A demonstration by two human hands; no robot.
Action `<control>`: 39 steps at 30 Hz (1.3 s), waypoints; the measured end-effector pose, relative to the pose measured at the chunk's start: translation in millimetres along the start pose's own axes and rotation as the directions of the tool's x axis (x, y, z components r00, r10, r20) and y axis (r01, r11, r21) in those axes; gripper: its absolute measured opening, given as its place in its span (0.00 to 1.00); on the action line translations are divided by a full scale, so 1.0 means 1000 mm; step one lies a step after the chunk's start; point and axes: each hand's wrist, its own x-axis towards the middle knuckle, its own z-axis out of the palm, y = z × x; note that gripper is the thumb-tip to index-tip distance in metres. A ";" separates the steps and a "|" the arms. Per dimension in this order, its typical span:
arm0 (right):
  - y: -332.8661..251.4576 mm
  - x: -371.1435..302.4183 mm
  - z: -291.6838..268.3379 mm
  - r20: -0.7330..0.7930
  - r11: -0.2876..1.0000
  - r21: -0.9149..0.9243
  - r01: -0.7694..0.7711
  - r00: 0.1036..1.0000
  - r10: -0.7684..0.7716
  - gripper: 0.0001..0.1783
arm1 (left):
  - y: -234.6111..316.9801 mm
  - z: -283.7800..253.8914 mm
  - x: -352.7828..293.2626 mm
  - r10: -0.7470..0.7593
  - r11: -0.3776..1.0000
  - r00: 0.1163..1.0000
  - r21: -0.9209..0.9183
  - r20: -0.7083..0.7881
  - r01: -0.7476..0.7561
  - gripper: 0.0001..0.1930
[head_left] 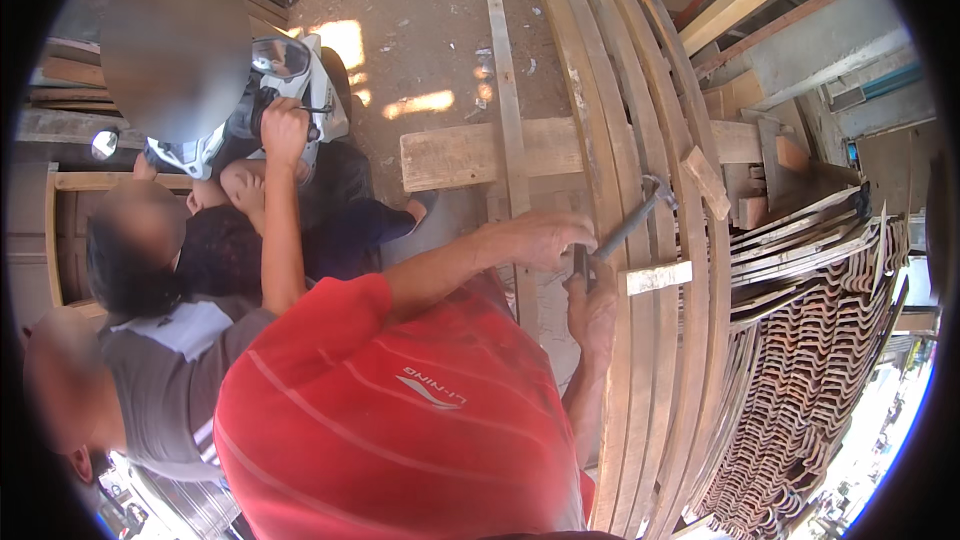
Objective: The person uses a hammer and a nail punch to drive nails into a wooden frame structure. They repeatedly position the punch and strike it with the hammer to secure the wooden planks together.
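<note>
My right hand is closed near the lower end of a hammer, whose metal head rests over the long wooden strips. Just above it, my left hand has its fingers bent together beside the hammer's handle. What those fingers hold, if anything, is hidden. A short pale wooden piece lies across the strips, right of my right hand. Another small wooden block sits at an angle on the strips, beyond the hammer head.
A thick plank runs crosswise under the strips. Stacked curved roof tiles stand at the right. People sit close at my left, one in a grey shirt, by a white scooter. A wooden frame leans at the far right.
</note>
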 end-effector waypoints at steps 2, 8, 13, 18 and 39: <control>-0.017 -0.003 -0.008 0.057 0.999 -0.005 -0.054 0.997 0.054 0.19 | 0.010 0.007 -0.006 -0.041 0.999 0.995 0.032 0.096 0.038 0.18; -0.011 -0.025 -0.028 0.062 0.956 0.218 -0.197 0.980 0.188 0.16 | 0.019 0.014 -0.007 -0.099 0.993 0.967 0.083 0.234 0.081 0.13; -0.013 -0.033 -0.033 0.021 0.977 0.207 -0.052 0.999 0.049 0.17 | 0.019 0.027 -0.014 -0.147 0.989 0.973 0.043 0.179 0.141 0.12; -0.018 -0.027 -0.021 0.012 0.951 0.294 -0.101 0.995 0.102 0.17 | 0.008 0.018 -0.026 -0.216 0.976 0.976 0.004 0.031 0.216 0.15; -0.053 -0.005 0.016 0.035 0.984 0.044 0.172 0.984 -0.173 0.12 | -0.007 -0.022 -0.071 -0.467 0.884 0.853 -0.099 -0.232 0.456 0.19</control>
